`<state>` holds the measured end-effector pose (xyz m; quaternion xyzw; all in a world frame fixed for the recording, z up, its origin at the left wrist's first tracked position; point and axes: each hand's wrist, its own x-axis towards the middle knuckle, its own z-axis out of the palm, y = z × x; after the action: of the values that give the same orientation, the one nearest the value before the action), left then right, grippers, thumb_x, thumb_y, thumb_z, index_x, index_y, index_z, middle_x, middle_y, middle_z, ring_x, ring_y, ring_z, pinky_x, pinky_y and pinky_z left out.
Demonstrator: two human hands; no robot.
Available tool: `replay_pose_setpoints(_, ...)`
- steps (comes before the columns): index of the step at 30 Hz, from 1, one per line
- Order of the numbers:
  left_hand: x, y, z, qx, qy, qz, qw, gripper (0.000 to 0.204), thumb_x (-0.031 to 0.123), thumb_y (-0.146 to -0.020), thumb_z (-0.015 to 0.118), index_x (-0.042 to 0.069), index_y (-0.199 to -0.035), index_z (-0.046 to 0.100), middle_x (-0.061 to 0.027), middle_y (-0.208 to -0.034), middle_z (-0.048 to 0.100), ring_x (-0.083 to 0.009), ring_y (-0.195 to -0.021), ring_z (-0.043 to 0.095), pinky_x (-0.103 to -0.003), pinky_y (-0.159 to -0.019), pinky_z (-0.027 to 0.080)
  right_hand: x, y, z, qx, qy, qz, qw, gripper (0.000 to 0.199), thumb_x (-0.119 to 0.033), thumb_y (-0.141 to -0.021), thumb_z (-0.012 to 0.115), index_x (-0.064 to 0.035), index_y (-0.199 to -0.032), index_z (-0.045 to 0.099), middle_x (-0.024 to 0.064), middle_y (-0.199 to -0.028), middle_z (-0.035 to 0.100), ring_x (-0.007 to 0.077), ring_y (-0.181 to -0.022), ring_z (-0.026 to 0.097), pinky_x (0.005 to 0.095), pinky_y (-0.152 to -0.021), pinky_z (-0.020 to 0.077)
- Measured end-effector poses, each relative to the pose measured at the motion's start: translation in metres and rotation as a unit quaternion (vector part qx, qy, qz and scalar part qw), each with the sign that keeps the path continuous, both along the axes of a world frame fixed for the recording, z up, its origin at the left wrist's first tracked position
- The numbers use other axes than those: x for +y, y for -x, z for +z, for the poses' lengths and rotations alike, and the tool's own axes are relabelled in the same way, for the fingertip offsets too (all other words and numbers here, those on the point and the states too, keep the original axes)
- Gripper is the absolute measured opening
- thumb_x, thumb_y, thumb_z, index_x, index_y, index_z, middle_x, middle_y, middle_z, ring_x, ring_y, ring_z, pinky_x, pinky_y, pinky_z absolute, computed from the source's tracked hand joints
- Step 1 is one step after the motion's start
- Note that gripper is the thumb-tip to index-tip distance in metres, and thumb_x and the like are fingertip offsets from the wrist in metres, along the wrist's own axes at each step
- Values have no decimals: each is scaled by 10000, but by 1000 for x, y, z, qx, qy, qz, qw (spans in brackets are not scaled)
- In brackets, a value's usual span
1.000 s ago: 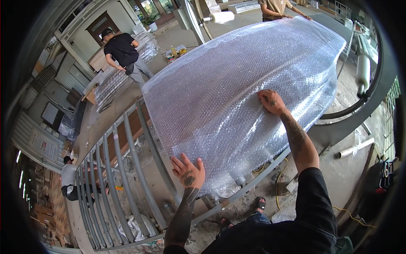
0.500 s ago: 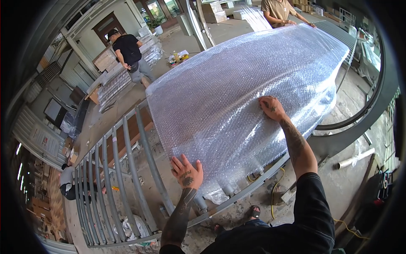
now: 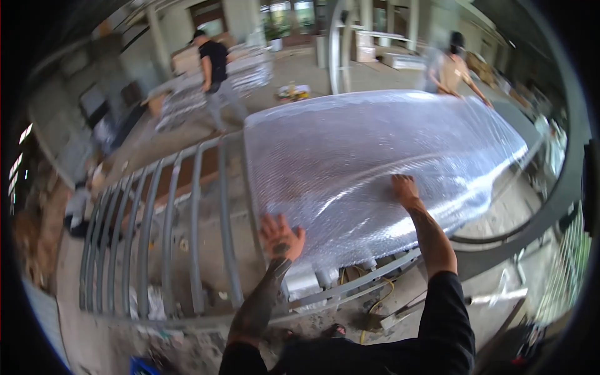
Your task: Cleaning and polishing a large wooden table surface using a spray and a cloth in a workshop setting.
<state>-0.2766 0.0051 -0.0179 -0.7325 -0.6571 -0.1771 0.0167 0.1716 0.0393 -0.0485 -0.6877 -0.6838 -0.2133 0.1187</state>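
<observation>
A wide sheet of clear bubble wrap [image 3: 350, 150] is spread over a large panel-like shape that rests on a grey metal rack [image 3: 197, 219]. My left hand [image 3: 282, 239] lies at the wrap's near left corner, open with its fingers spread. Farther right, my right hand [image 3: 406, 190] is closed at a raised fold in the middle of the sheet, its fingers curled into the film. What lies beneath the wrap shows only dimly. At the far right edge a person in a tan shirt [image 3: 451, 72] has both hands on the sheet.
Bare grey bars of the rack extend to my left. Another person in a black shirt [image 3: 216, 65] stands beside wrapped stacks [image 3: 250, 69]. A dark curved frame [image 3: 500, 256] rises at right. A yellow cord [image 3: 382, 299] runs along the floor near my feet; someone crouches far left [image 3: 78, 203].
My view has tilted up and swung, so the scene sits lower. The black-shirted person now stands more upright in stride. Both my hands stay at the wrap in much the same spots.
</observation>
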Motion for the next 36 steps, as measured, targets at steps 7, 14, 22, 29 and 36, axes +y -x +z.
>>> replay_pose_setpoints(7, 1, 3, -20, -120, -99, -12, 988, 685, 462, -800, 605, 18, -1305, 476, -347, -1463, 262, -481, -1404, 189, -627, -1111, 147, -41, 161, 51, 263, -16, 214, 941, 256, -188, -898, 618, -13, -1086, 617, 211, -1243, 586, 384, -1152, 557, 464, -984, 433)
replay_pose_setpoints(14, 2, 67, -61, -417, -1, -190, 889, 431, 329, -830, 704, 66, -1158, 604, -202, -1351, 481, -329, -1310, 415, -455, -1085, 323, -95, 304, 26, 172, 26, 252, 952, 336, -215, -947, 543, -18, -1218, 574, 225, -1411, 436, 387, -1314, 395, 520, -1092, 291)
replay_pose_setpoints(22, -56, 197, -76, -515, 127, -168, 831, 371, 135, -952, 608, -2, -1287, 527, -111, -1205, 622, -166, -1120, 591, -277, -953, 473, -90, 281, 26, 196, -79, 243, 947, 288, -177, -813, 652, -64, -1077, 629, 165, -1237, 578, 344, -1178, 516, 509, -1011, 368)
replay_pose_setpoints(29, -95, 187, -39, -259, 5, -208, 943, 299, 111, -867, 638, 47, -1158, 612, -154, -1131, 640, -338, -1056, 597, -415, -935, 447, -95, 249, 22, 216, -122, 182, 951, 315, -260, -841, 577, -60, -1078, 630, 133, -1229, 616, 300, -1206, 552, 497, -1082, 362)
replay_pose_setpoints(36, -99, 181, -52, -241, 28, -247, 938, 298, 97, -838, 651, 41, -1129, 613, -174, -1147, 602, -359, -1035, 580, -417, -927, 452, -102, 241, 10, 226, -146, 179, 946, 353, -257, -816, 568, -34, -1086, 618, 134, -1219, 622, 300, -1197, 559, 465, -1064, 393)
